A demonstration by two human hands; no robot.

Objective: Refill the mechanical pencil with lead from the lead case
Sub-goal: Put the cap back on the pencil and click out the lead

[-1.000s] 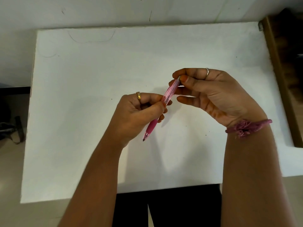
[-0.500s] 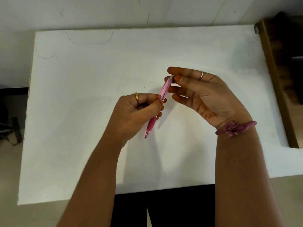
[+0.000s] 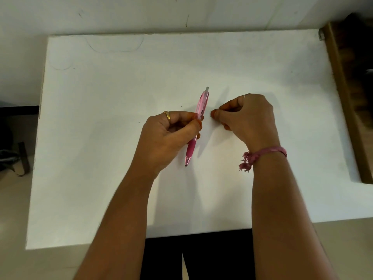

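Head view: right hand (image 3: 249, 116) off pencil (image 3: 198, 122) top, fingers curled together; left hand (image 3: 167, 138) still clamps pencil.

Place: a plain room, most likely in a home; hard to say more
Work surface: bare white board (image 3: 101, 138), faint pencil arcs near its far edge
Wall: white, scuffed (image 3: 141, 13)
Right side: brown wooden furniture edge (image 3: 347, 102)
Floor: pale beige (image 3: 12, 219)

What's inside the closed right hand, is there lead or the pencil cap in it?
Nothing shows. The right hand is curled shut beside the pink mechanical pencil, thumb and fingertips pinched together; anything between them is covered. The left hand holds the pencil, whose top end looks capped.
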